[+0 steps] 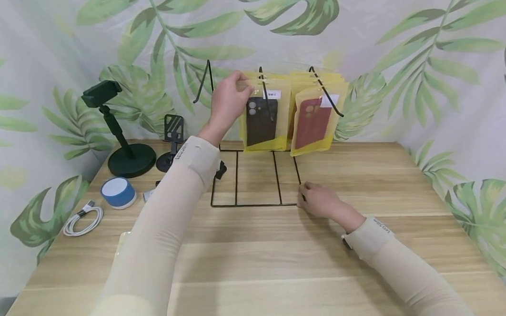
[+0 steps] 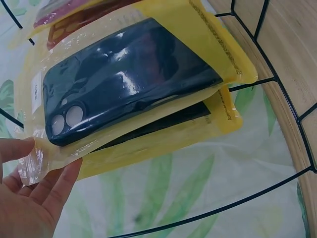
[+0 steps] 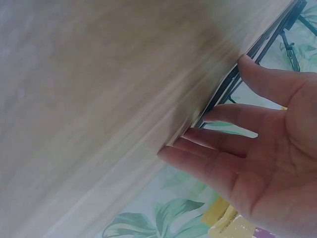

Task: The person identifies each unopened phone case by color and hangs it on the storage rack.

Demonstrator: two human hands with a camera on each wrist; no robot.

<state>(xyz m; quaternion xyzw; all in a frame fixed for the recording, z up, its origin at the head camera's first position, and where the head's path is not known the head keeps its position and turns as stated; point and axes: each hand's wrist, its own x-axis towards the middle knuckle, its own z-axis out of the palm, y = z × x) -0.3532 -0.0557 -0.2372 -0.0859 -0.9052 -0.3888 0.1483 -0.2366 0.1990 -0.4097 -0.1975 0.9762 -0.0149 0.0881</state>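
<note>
My left hand (image 1: 230, 99) pinches the upper left edge of a clear-and-yellow bag (image 2: 233, 54) between thumb and fingers. Inside the bag is a dark phone case (image 2: 124, 79) with two round camera holes. This bag hangs at the middle hook (image 1: 265, 89) of a black wire display rack (image 1: 255, 205), in front of another bag (image 2: 218, 111). Down on the table, my right hand (image 1: 321, 200) holds the rack's base at its front right corner, thumb and fingertips at the wire (image 3: 225, 84).
Red phone case bags (image 1: 312, 123) hang at the right hook; the left hook (image 1: 201, 81) is bare. Leftward on the wooden table (image 1: 315, 276) stand a dark green stand (image 1: 126, 158), a small black phone holder (image 1: 174, 130), a blue-and-white round object (image 1: 118, 192) and a coiled white cable (image 1: 84, 220).
</note>
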